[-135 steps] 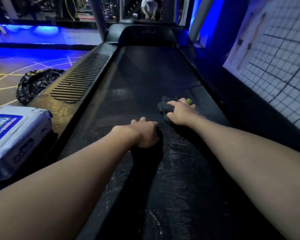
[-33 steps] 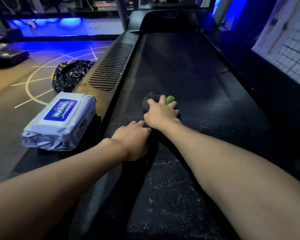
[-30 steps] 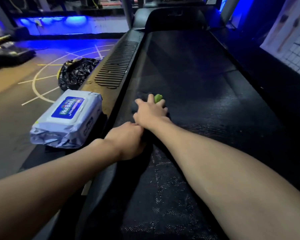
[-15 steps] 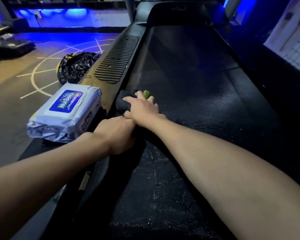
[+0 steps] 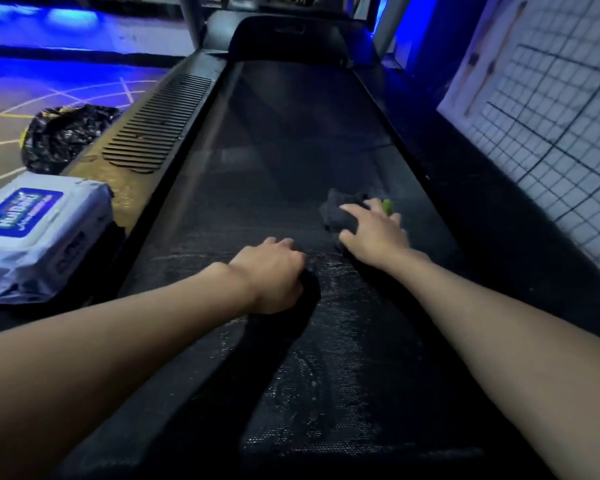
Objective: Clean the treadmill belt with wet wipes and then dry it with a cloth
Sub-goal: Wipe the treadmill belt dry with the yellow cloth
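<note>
Treadmill belt [image 5: 284,174] runs dark down the middle of view, w/ both bare arms reaching out over it. Right hand [image 5: 373,233] lies palm-down w/ fingers spread flat on a dark cloth [image 5: 340,211], pressing it onto the belt toward the belt's right side; a small bright-green bit [image 5: 387,206] pokes out just past the fingertips, can't tell what it is. Cloth is bunched, part sticking out to the left of the hand and ahead of it. Left hand [image 5: 269,271] is curled into a loose fist, knuckles down on the belt near its centre line, nearer the camera than the cloth and apart from it; can't tell if anything is inside the fist. Belt surface between and below the hands shows pale streaks and a speckled sheen; farther up it looks plain matte. Wet wipes pack [image 5: 39,233], white w/ blue label, sits left of the belt on the treadmill's left side rail [image 5: 125,199], lid shut. Ribbed grip strip [image 5: 160,126] sits on that rail beyond the pack. Black plastic bag [image 5: 63,133], crumpled, lies on the floor left of the rail. Wire grid panel [image 5: 551,133] stands right of the belt. Motor cover [image 5: 288,39] caps the belt's far end.
</note>
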Motion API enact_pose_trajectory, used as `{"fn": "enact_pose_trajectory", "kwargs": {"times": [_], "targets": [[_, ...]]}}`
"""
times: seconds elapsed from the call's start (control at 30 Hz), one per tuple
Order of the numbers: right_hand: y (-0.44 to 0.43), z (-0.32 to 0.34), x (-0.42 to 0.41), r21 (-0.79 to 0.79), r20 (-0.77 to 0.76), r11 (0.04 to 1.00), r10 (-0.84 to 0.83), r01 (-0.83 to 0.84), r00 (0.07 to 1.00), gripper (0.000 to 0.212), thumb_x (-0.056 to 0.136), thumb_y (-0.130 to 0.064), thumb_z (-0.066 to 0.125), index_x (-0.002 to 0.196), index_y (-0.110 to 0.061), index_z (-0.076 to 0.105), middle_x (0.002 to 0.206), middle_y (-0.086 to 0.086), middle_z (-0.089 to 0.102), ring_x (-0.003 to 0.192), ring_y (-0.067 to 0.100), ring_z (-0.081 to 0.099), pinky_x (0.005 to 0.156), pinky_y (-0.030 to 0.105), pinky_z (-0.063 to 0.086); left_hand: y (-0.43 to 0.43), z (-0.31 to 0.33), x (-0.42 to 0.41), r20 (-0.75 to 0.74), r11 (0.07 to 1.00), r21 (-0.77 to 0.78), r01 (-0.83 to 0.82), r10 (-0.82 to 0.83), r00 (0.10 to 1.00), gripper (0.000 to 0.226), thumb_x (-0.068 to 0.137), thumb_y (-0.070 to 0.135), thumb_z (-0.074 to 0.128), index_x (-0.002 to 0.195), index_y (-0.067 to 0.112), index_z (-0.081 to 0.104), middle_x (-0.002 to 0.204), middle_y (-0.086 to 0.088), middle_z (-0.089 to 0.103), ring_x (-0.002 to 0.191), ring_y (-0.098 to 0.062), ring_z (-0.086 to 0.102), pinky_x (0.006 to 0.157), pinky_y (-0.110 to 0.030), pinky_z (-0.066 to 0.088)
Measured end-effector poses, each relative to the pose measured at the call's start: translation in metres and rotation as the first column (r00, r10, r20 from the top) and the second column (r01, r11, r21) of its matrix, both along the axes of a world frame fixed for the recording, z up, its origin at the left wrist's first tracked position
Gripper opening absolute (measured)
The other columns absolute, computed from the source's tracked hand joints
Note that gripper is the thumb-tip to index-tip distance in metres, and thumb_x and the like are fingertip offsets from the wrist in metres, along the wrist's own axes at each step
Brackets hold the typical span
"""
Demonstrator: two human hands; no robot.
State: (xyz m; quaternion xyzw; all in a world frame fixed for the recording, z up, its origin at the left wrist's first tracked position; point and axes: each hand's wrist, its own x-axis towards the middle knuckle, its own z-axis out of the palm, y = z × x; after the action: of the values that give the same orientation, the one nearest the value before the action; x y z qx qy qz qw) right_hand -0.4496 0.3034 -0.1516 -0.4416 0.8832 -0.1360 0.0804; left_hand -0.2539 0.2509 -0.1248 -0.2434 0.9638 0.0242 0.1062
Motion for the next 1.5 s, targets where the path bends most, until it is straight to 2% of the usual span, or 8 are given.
{"fn": "enact_pose_trajectory", "kwargs": {"times": [0.27, 0.57, 0.87, 1.0, 1.13, 1.27, 1.37, 1.5], "targets": [[0.078, -0.003, -0.064, 0.029, -0.067, 0.952, -0.304, 0.306, 0.950, 0.052, 0.095, -0.040, 0.050, 0.146, -0.038, 0.039, 0.155, 0.005, 0.025, 0.124, 0.046, 0.036, 0.102, 0.051, 0.038, 0.019, -0.001, -0.030, -0.021, 0.997, 0.009, 0.073, -0.073, 0.997, 0.036, 0.093, 0.036, 0.047, 0.121, 0.015, 0.054, 0.122, -0.009, 0.047, 0.117, -0.032, 0.046, 0.088, -0.047, 0.046], [0.058, 0.001, -0.035, 0.003, -0.069, 0.912, -0.409, 0.410, 0.910, 0.055, 0.089, -0.040, 0.058, 0.143, -0.038, 0.045, 0.151, 0.007, 0.029, 0.121, 0.046, 0.037, 0.104, 0.049, 0.036, 0.002, -0.011, 0.013, -0.082, 0.993, 0.012, 0.117, -0.116, 0.990, 0.040, 0.092, 0.035, 0.045, 0.131, 0.027, 0.051, 0.122, -0.003, 0.048, 0.118, -0.027, 0.047, 0.096, -0.044, 0.047], [-0.023, 0.001, 0.090, -0.052, -0.043, 0.994, -0.103, 0.101, 0.994, 0.046, 0.087, -0.040, 0.058, 0.132, -0.041, 0.051, 0.142, 0.005, 0.032, 0.121, 0.042, 0.035, 0.101, 0.052, 0.035, -0.013, -0.010, 0.055, -0.077, 0.997, -0.026, 0.072, -0.073, 0.994, 0.034, 0.091, 0.034, 0.046, 0.122, 0.025, 0.055, 0.122, -0.002, 0.050, 0.118, -0.025, 0.049, 0.094, -0.041, 0.047], [-0.057, 0.003, 0.146, -0.062, -0.009, 0.998, 0.002, -0.003, 1.000, 0.043, 0.086, -0.038, 0.057, 0.128, -0.040, 0.052, 0.139, 0.004, 0.032, 0.120, 0.041, 0.033, 0.100, 0.054, 0.033, -0.014, -0.004, 0.084, -0.077, 0.998, -0.054, 0.040, -0.045, 0.996, 0.025, 0.091, 0.032, 0.046, 0.108, 0.021, 0.059, 0.118, 0.001, 0.056, 0.110, -0.025, 0.058, 0.081, -0.040, 0.053], [-0.089, 0.008, 0.196, -0.051, 0.078, 0.990, 0.133, -0.129, 0.988, 0.043, 0.087, -0.040, 0.057, 0.130, -0.041, 0.051, 0.142, 0.003, 0.027, 0.123, 0.040, 0.029, 0.101, 0.055, 0.030, -0.022, 0.009, 0.124, 0.019, 0.995, -0.092, -0.049, 0.051, 0.999, 0.017, 0.089, 0.029, 0.048, 0.099, 0.017, 0.056, 0.107, -0.005, 0.064, 0.098, -0.029, 0.065, 0.075, -0.038, 0.053], [-0.111, 0.011, 0.243, -0.056, 0.173, 0.966, 0.259, -0.253, 0.950, 0.042, 0.088, -0.041, 0.057, 0.130, -0.040, 0.053, 0.145, 0.002, 0.024, 0.128, 0.041, 0.024, 0.104, 0.054, 0.026, -0.029, 0.027, 0.157, 0.136, 0.977, -0.173, -0.124, 0.149, 0.980, 0.023, 0.089, 0.026, 0.051, 0.104, 0.012, 0.060, 0.102, -0.007, 0.066, 0.094, -0.028, 0.067, 0.071, -0.033, 0.049], [-0.111, 0.009, 0.246, -0.064, 0.176, 0.927, 0.374, -0.369, 0.911, 0.053, 0.089, -0.037, 0.059, 0.139, -0.043, 0.046, 0.147, 0.002, 0.024, 0.128, 0.041, 0.025, 0.106, 0.053, 0.027, -0.033, 0.034, 0.166, 0.244, 0.987, -0.154, -0.047, 0.084, 0.966, 0.025, 0.091, 0.030, 0.050, 0.106, 0.014, 0.061, 0.104, -0.005, 0.067, 0.096, -0.023, 0.066, 0.070, -0.027, 0.045], [-0.099, 0.011, 0.224, -0.076, 0.144, 0.911, 0.411, -0.404, 0.900, 0.052, 0.091, -0.037, 0.060, 0.141, -0.044, 0.045, 0.146, -0.001, 0.029, 0.127, 0.037, 0.032, 0.104, 0.050, 0.029, -0.033, 0.032, 0.155, 0.136, 0.994, -0.091, -0.061, 0.073, 0.988, 0.032, 0.091, 0.032, 0.048, 0.118, 0.018, 0.055, 0.113, -0.003, 0.064, 0.104, -0.023, 0.064, 0.079, -0.035, 0.053]]}}
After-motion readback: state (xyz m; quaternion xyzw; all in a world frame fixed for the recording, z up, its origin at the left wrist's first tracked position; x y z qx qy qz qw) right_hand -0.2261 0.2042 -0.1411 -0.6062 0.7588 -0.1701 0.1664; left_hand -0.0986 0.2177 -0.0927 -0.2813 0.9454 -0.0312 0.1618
